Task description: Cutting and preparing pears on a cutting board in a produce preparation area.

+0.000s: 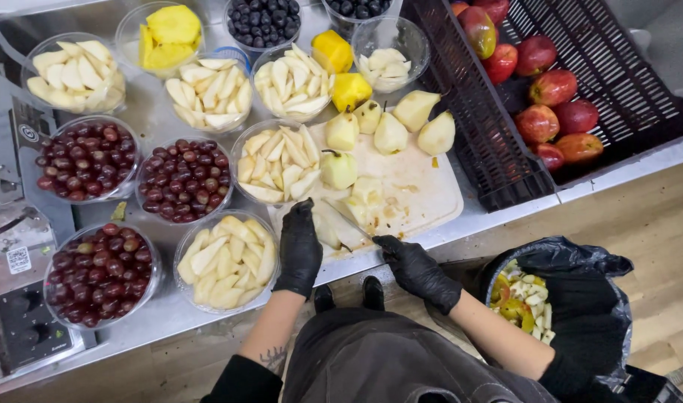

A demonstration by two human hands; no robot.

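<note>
Cutting board lies centre, pears at its twelve o'clock; fruit bowls at nine, crate at three, bin at five.

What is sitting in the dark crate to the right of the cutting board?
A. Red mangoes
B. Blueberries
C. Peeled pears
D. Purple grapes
A: the dark plastic crate holds whole red mangoes, while the peeled pears stand on the white cutting board and the grapes fill clear bowls to its left.
</note>
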